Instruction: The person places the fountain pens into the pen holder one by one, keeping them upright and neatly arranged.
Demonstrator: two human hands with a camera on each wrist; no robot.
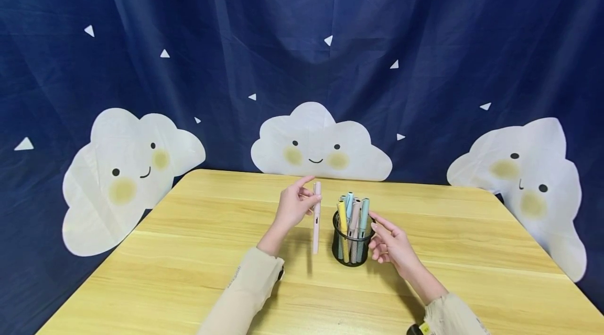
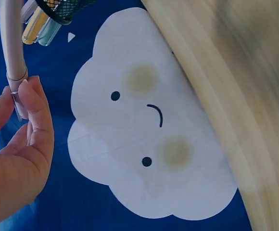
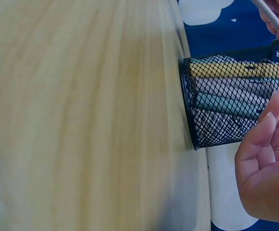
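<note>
In the head view my left hand [image 1: 292, 207] pinches a pale pink capped pen [image 1: 316, 222] near its upper end. The pen hangs upright over the table, left of a black mesh pen holder [image 1: 336, 248]. Thumb and fingertips meet on the pen [image 2: 13, 48] in the left wrist view. Several capped pens stand in the holder, among them a yellow pen [image 1: 342, 215] and a teal pen [image 1: 365, 212]. At the holder's right side, my right hand [image 1: 395, 247] rests its thumb and forefinger near the rim, the other fingers loosely bent. Exact contact is hard to tell.
The holder stands on a light wooden table [image 1: 189, 272]. Behind the table hangs a dark blue curtain [image 1: 226, 62] with white clouds and small triangles. A black and yellow object [image 1: 417, 329] shows at my right sleeve.
</note>
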